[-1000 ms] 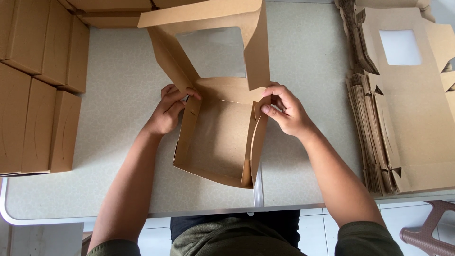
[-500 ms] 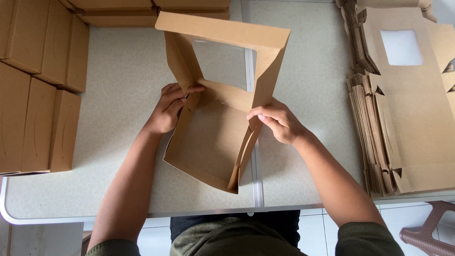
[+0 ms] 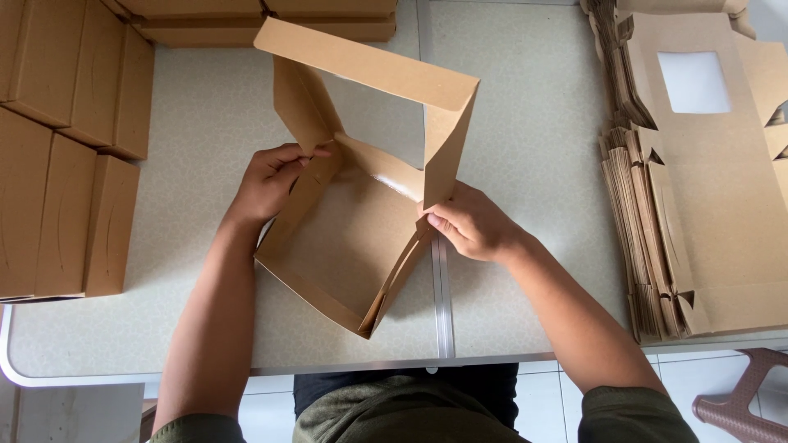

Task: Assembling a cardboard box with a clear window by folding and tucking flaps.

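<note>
A brown cardboard box [image 3: 345, 246] with a clear window in its raised lid sits half-folded on the pale table [image 3: 525, 164], turned at an angle. My left hand [image 3: 271, 180] pinches the box's left wall near the rear corner, where a lid flap meets it. My right hand [image 3: 468, 221] grips the right wall at the lid's right flap. The lid stands up and leans away from me. Both forearms reach in from the bottom edge.
Finished brown boxes [image 3: 66, 156] are stacked at the left and along the far edge [image 3: 263, 20]. A thick pile of flat, windowed box blanks [image 3: 698, 189] lies at the right. A metal seam [image 3: 439, 295] runs down the table. A brown plastic stool [image 3: 747, 402] shows at bottom right.
The box has turned clockwise and shifted slightly right. The lid has swung upright with its side flaps brought toward the walls. My right hand moved down along the right wall.
</note>
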